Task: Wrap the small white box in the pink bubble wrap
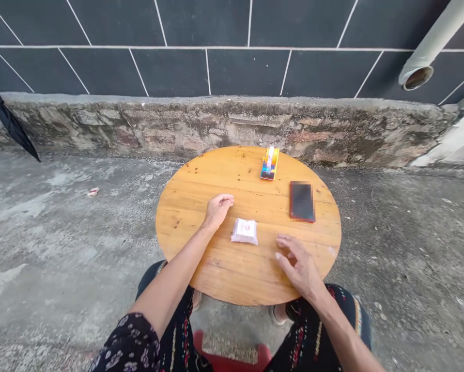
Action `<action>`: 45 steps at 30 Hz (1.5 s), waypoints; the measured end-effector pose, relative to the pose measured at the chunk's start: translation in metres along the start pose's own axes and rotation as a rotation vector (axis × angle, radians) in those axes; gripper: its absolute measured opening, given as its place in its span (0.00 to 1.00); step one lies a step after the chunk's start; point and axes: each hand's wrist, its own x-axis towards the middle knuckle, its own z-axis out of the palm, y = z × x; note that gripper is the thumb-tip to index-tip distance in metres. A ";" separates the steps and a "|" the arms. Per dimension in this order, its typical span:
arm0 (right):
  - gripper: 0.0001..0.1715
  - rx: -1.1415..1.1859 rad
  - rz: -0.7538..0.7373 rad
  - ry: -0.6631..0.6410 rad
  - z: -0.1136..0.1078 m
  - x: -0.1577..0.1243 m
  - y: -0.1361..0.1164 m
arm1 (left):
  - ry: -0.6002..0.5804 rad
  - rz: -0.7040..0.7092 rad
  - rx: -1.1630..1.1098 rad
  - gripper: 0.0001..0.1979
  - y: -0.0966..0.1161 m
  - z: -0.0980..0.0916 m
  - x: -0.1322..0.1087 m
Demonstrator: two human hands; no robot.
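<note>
A small package (244, 231) in pale, translucent wrapping with a white label lies on the round wooden table (201, 175), between my two hands. My left hand (218, 210) is up and to the left of the package, apart from it, with its fingers held together; whether anything is between them is hidden. To the right of the package, my right hand (297, 262) hovers over the table with its thumb and fingers apart and nothing in it. A yellow and blue tape dispenser (269, 163) stands near the far edge. Right of centre lies a dark, red-edged flat object (302, 201), partly pixelated.
Behind the table runs a low stone ledge (150, 129) under a dark tiled wall (247, 72). A pipe (421, 64) juts out at the upper right. A folded black umbrella (13, 124) leans at the far left. Below the table's near edge is a red stool (232, 361).
</note>
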 end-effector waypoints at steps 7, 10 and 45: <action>0.52 -0.084 -0.060 -0.200 0.030 0.059 -0.016 | -0.060 0.055 -0.044 0.09 -0.007 0.002 -0.003; 0.54 -0.093 -0.117 -0.254 0.040 0.071 -0.023 | -0.078 0.037 -0.088 0.09 -0.005 0.000 -0.003; 0.51 -0.194 -0.164 -0.260 0.027 0.070 -0.027 | -0.563 -0.035 0.148 0.08 0.036 -0.007 -0.035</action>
